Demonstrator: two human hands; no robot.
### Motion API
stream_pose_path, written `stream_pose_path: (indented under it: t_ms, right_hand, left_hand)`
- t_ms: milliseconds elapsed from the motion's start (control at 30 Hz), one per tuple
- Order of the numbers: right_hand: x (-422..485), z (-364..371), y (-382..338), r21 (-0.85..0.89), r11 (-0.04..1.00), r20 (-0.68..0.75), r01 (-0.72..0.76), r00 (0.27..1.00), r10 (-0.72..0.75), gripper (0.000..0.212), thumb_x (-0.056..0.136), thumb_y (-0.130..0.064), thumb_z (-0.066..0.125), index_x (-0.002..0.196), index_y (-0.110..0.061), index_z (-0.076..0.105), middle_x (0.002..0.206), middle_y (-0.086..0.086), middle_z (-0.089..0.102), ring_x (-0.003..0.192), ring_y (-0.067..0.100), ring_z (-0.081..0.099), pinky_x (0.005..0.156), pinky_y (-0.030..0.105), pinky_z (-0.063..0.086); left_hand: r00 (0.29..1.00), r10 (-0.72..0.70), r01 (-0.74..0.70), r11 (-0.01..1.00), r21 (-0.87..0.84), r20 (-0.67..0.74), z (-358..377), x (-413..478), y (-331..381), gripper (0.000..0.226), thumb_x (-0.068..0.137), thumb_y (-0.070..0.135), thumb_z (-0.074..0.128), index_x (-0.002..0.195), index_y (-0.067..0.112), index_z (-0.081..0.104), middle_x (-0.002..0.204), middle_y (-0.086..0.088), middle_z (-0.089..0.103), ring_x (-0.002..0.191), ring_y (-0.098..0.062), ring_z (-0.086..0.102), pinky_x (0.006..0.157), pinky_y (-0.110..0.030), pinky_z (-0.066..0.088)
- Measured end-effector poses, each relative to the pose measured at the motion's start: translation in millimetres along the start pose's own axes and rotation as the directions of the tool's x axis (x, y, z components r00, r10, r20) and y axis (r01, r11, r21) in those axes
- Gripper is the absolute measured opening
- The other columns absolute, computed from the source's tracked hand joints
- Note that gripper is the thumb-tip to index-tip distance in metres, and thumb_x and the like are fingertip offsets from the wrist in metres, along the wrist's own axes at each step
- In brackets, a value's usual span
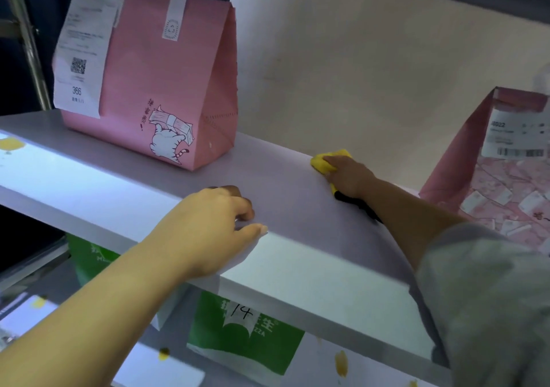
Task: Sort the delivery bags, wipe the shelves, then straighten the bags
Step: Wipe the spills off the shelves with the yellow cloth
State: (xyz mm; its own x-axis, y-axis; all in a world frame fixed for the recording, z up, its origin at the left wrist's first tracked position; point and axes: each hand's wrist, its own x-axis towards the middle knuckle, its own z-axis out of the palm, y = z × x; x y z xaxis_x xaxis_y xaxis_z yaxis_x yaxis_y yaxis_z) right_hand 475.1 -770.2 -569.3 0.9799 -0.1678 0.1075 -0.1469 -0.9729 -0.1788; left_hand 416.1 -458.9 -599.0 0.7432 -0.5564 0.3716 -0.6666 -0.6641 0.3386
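A pink delivery bag (166, 83) with a cat drawing and a white receipt numbered 366 stands upright at the left of the white shelf (297, 196). A second pink bag (503, 172) with a barcode label stands at the right. My right hand (348, 175) grips a yellow cloth (321, 162) and presses it on the shelf near the back wall, between the two bags. My left hand (217, 223) rests on the shelf's front edge, fingers curled over the top, holding nothing.
Green delivery bags (247, 336) stand on the lower shelf, one marked 14. Yellow spots show on the shelf fronts. A metal post (26, 44) rises at the far left. The beige wall (357, 59) closes off the back.
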Motion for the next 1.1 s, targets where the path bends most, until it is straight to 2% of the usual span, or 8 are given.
stream_pose_path:
  t_ms: [133,300,467,600,733,867,967,1100]
  right_hand:
    - [-29,8,-13,0.015,0.983,0.033,0.181,0.983,-0.182,0.039,0.095,-0.035,0.048,0.134,-0.038,0.046,0.147,0.0,0.037,0.133,0.018,0.035,0.111,0.033,0.024]
    - [-59,7,-2,0.211,0.849,0.027,0.485,0.865,-0.501,0.047,0.095,-0.022,0.05,0.133,-0.044,0.033,0.148,-0.017,0.028,0.136,-0.001,0.024,0.112,0.013,0.011]
    - [-7,2,22,0.155,0.963,-0.082,0.221,0.974,-0.21,0.038,0.096,-0.026,0.048,0.134,-0.033,0.047,0.141,-0.004,0.044,0.129,0.011,0.038,0.101,0.016,0.021]
    - [26,6,5,-0.012,1.0,-0.037,0.009,0.999,-0.01,0.021,0.09,-0.036,0.041,0.105,-0.036,0.056,0.121,0.004,0.05,0.113,0.031,0.051,0.099,0.044,0.04]
    - [0,18,-32,0.031,0.979,-0.004,0.201,0.98,-0.201,0.042,0.094,-0.041,0.045,0.137,-0.039,0.042,0.151,-0.002,0.033,0.136,0.02,0.034,0.114,0.034,0.021]
    - [-40,16,-28,0.191,0.852,0.041,0.487,0.863,-0.503,0.048,0.095,-0.026,0.051,0.137,-0.042,0.036,0.147,-0.018,0.027,0.135,0.0,0.024,0.11,0.011,0.01]
    - [-33,6,-5,0.259,0.891,0.012,0.373,0.921,-0.389,0.044,0.095,-0.025,0.051,0.137,-0.036,0.04,0.141,-0.019,0.032,0.135,0.004,0.029,0.103,0.005,0.013]
    - [4,-1,12,0.11,0.989,-0.007,0.1,0.995,-0.1,0.027,0.095,-0.038,0.043,0.119,-0.044,0.054,0.136,0.001,0.045,0.126,0.025,0.044,0.108,0.034,0.03]
  left_hand:
    - [1.0,0.002,-0.002,1.0,0.012,0.005,0,0,1,0.035,0.083,0.058,0.046,0.091,0.03,0.065,0.099,0.013,0.057,0.095,-0.013,0.053,0.078,-0.029,0.043]
    - [1.0,-0.01,0.01,1.0,-0.012,-0.011,1,-1,0,0.038,0.082,0.06,0.045,0.09,0.029,0.066,0.103,0.013,0.059,0.099,-0.011,0.054,0.083,-0.032,0.045]
    - [1.0,-0.012,0.012,1.0,-0.018,-0.014,1,-1,-1,0.04,0.082,0.061,0.044,0.093,0.03,0.066,0.106,0.014,0.059,0.1,-0.009,0.054,0.084,-0.031,0.046]
    - [1.0,-0.009,0.009,1.0,-0.004,-0.017,1,-2,0,0.04,0.082,0.061,0.043,0.094,0.03,0.066,0.105,0.014,0.059,0.097,-0.01,0.054,0.082,-0.03,0.046]
    - [1.0,-0.012,0.013,1.0,0.005,-0.015,1,-2,1,0.039,0.082,0.06,0.044,0.094,0.03,0.066,0.104,0.013,0.058,0.099,-0.011,0.054,0.083,-0.031,0.045]
    - [1.0,-0.01,0.01,1.0,-0.003,-0.009,1,-1,0,0.039,0.083,0.06,0.045,0.093,0.029,0.066,0.104,0.012,0.058,0.098,-0.011,0.053,0.083,-0.031,0.045]
    - [1.0,-0.012,0.012,1.0,-0.002,-0.016,0,-2,-1,0.04,0.083,0.061,0.044,0.094,0.03,0.066,0.106,0.013,0.058,0.1,-0.011,0.053,0.084,-0.031,0.045]
    - [1.0,-0.013,0.013,1.0,-0.002,-0.024,1,-2,0,0.038,0.082,0.061,0.044,0.092,0.03,0.065,0.103,0.013,0.058,0.096,-0.01,0.053,0.082,-0.031,0.045]
